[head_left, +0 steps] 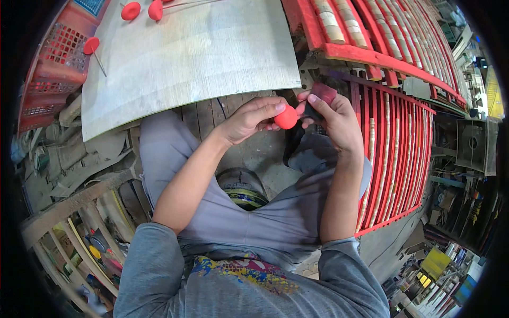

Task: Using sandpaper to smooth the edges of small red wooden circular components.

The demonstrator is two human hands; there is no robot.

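Observation:
My left hand [253,117] is closed on a red rounded knob [286,117], pinched between thumb and fingers just beyond the near edge of the table board. Close beside it, my right hand [336,117] grips a folded dark red sheet [322,94] that looks like sandpaper, with its darker side partly under the thumb. The fingertips of that hand come right up to the knob; whether they touch it I cannot tell. On the pale board [196,58] lie similar red knobs on thin metal rods, one at the left edge [91,45] and two at the far side [131,11].
A red plastic basket [58,63] stands left of the board. Red racks [392,58] holding rows of pale turned pieces rise at the right, with a lower red rack [392,164] beneath. A wooden slatted frame [79,206] is at my left, and a round container [243,190] sits between my legs.

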